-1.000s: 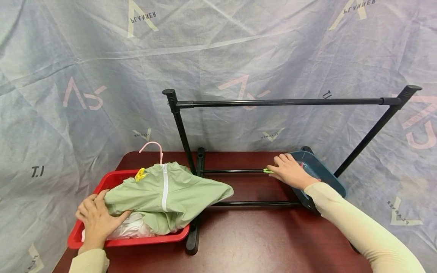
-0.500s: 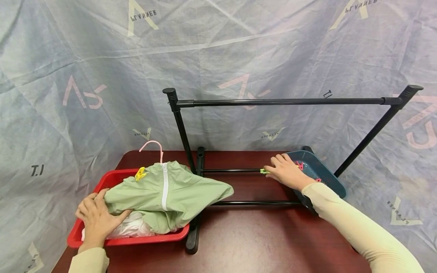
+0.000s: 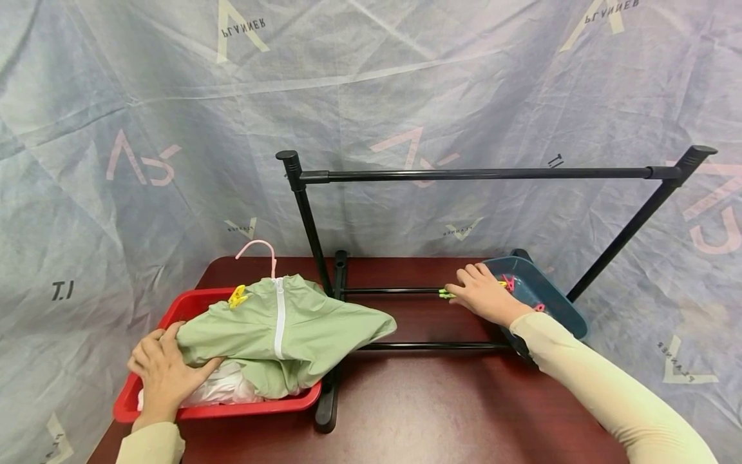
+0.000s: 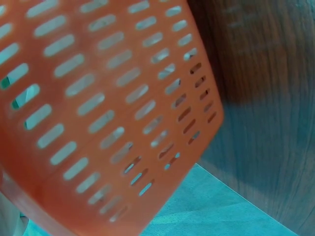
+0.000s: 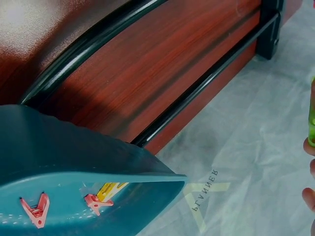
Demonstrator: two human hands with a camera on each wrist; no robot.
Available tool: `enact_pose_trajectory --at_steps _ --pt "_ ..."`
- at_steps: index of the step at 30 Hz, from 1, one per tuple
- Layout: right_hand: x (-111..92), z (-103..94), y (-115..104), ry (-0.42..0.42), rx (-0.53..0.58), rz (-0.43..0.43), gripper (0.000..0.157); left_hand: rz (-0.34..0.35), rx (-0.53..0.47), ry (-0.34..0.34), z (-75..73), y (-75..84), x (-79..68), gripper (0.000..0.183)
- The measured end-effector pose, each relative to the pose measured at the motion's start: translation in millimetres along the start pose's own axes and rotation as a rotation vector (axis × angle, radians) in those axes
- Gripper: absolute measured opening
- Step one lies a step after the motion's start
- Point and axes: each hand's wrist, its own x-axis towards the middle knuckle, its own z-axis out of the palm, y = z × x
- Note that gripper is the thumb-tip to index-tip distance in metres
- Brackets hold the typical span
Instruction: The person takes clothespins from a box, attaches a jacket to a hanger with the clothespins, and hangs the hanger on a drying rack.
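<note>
Near the tabletop's far edge, an unattached green clip is pinched by the right hand, the left hand spread on an unhung, yellow-clipped jacket.

L hand touches green zip-up jacket on red tub; R hand pinches green clothespin nr blue tub.

Your right hand has eased left with the green clip.
Seen from your head camera, your hand and its sleeve sit slightly farther left than a second ago, and the clip's tips have shifted the same way. You now cover less of the blue basket: its upper pink clip and lower pink clip, both partly hidden then, show more fully.
</note>
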Motion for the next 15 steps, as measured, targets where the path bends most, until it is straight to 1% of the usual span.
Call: enact_pose_trajectory --at_steps 5,8,15 --pt "1.2 -0.6 -1.6 0.004 0.01 0.0 0.026 0.008 0.004 0.019 0.4 -0.3 0.4 0.112" --pt "2.5 -1.1 -2.9 0.02 0.015 -0.001 0.026 0.013 0.006 0.03 0.6 -0.3 0.4 0.112" --pt "6.4 -1.1 -6.8 0.039 0.01 -0.031 0.026 0.012 0.006 0.047 0.9 0.4 -0.2 0.112"
